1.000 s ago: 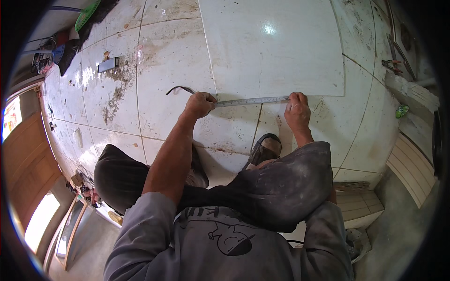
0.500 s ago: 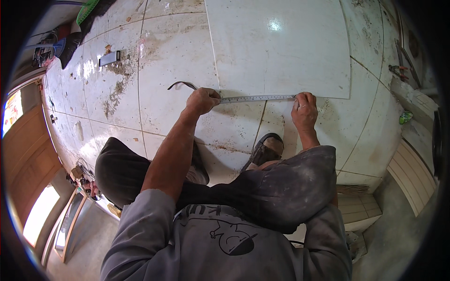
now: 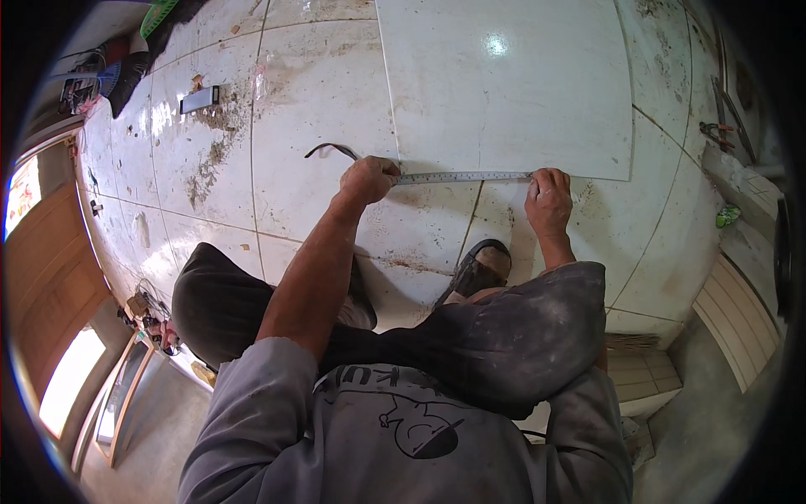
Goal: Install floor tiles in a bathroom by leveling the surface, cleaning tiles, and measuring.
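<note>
A large white tile (image 3: 512, 92) lies flat on the tiled floor in front of me. Along its near edge stretches a measuring tape's pale marked blade (image 3: 462, 177). My left hand (image 3: 369, 180) is closed round the tape near the tile's left corner; the tape's body is hidden in the fist, and a dark strap (image 3: 334, 149) trails out to the left. Farther right, my right hand (image 3: 550, 200) pinches the blade against the tile edge, short of the tile's right corner. My sandalled foot (image 3: 485, 267) rests on the floor below the blade.
On the floor at the left lies a grey rectangular block (image 3: 199, 99) beside scattered dirt. Red-handled pliers (image 3: 716, 133) and long dark bars sit at the far right, near a green wrapper (image 3: 727, 216). A wooden door (image 3: 54, 277) stands at the left.
The view has shifted slightly, so everything sits a little farther right. Both hands keep their hold on the tape along the tile edge.
</note>
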